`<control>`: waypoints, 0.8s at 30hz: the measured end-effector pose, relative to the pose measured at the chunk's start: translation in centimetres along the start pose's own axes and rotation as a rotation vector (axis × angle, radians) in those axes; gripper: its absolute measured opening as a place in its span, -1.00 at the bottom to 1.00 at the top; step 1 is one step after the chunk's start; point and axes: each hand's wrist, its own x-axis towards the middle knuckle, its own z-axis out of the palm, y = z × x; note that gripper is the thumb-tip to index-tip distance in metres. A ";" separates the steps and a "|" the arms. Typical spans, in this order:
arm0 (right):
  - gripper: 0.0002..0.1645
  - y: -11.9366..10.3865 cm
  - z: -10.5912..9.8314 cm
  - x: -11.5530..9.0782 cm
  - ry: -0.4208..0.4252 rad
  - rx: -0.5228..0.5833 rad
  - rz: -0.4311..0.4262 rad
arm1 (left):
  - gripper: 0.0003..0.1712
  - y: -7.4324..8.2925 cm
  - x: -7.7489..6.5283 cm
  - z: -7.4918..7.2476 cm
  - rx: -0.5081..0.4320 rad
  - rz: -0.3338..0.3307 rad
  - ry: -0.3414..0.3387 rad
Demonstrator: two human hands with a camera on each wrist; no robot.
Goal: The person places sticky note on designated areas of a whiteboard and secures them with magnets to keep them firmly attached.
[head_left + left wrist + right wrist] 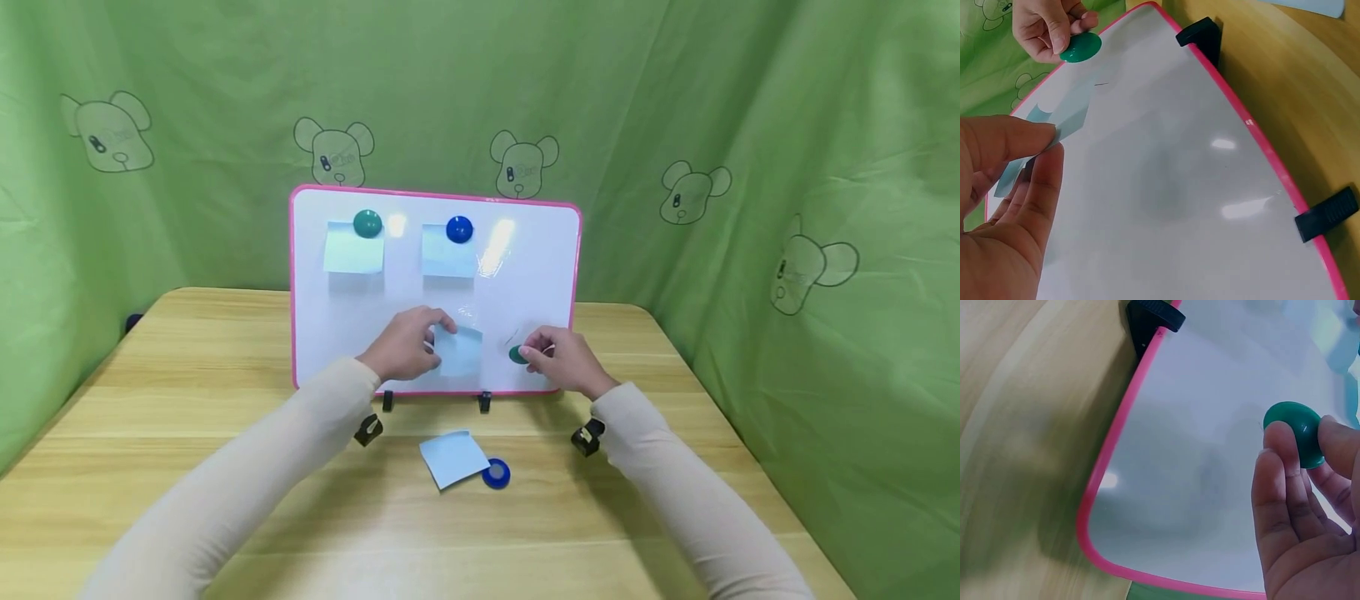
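My left hand (408,343) pinches a light blue sticky note (460,352) between thumb and fingers, in front of the lower middle of a whiteboard (337,325) with a pink frame. In the left wrist view the note (1072,115) stands tilted off the board's surface. To its right, my right hand (562,358) holds a round green magnet (1304,434) by its edges, close to the board. Higher up, a green magnet (367,223) and a blue magnet (459,229) each sit at the top of a blue note on the board.
On the wooden table (225,508) lie another blue note (453,458) and a blue magnet (496,474), its underside up, at the note's edge. Black clip feet (485,402) hold the board's lower edge. A green curtain (825,150) surrounds the table.
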 end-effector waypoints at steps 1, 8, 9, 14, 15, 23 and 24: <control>-0.83 0.0 -0.1 0.1 0.004 -0.002 -0.002 | -0.54 0.1 0.2 0.0 0.001 -0.001 0.004; -0.84 -0.2 -0.4 0.3 0.027 -0.007 -0.021 | -0.55 1.0 1.1 0.0 0.006 -0.001 0.019; -0.84 -0.3 -0.5 0.3 0.028 -0.010 -0.020 | -0.55 1.1 1.2 0.0 0.006 0.000 0.020; -0.84 -0.3 -0.7 0.4 0.031 -0.011 -0.022 | -0.56 1.4 1.7 0.0 0.001 -0.010 0.022; -0.84 -0.3 -0.8 0.4 0.032 -0.010 -0.024 | -0.56 1.4 1.8 0.1 0.000 -0.011 0.022; -0.84 -0.6 -1.1 0.7 0.053 0.010 -0.022 | -0.50 1.9 2.4 0.3 0.018 0.013 0.045; -0.84 -0.7 -1.2 0.7 0.055 0.013 -0.021 | -0.49 2.0 2.5 0.3 0.012 0.007 0.047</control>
